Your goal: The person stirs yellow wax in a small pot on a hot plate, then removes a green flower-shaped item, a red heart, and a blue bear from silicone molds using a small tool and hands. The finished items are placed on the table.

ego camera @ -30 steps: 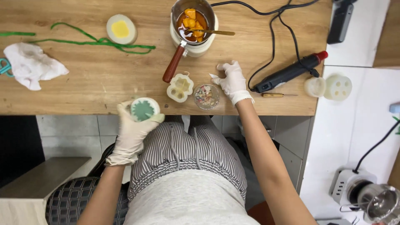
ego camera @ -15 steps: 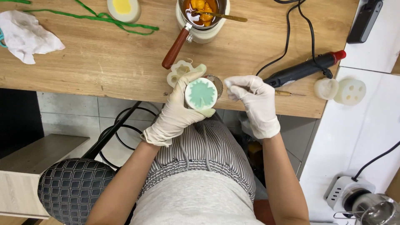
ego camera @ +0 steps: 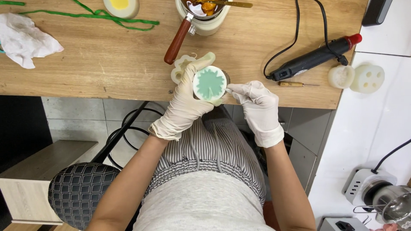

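At the centre of the frame, a round white mould filled with green wax [ego camera: 209, 83] is gripped by the gloved left hand [ego camera: 185, 102], the fingers curled around its rim and its star-patterned green face turned up toward the camera. The mould is held just above the front edge of the wooden table [ego camera: 107, 60], directly over the lap. Just to its right, the gloved right hand [ego camera: 258, 107] is seen with fingertips brought against the mould's right side; whether it is pinched or merely touched cannot be told. Behind the mould, partly hidden by the left fingers, a pale silicone mould [ego camera: 182, 66] is lying on the table. Further up, at the top centre, a small pot with a red-brown handle [ego camera: 201, 17] is seen, amber liquid inside and a spoon laid across. A black glue gun with a red tip [ego camera: 317, 57] is stretched across the upper right, a thin wooden-handled tool [ego camera: 295, 84] below it. Two white moulds [ego camera: 355, 78] are sitting on the white surface at the right edge. At the upper left, a crumpled white cloth [ego camera: 23, 38] and a green ribbon [ego camera: 102, 15] are lying well apart from both hands.
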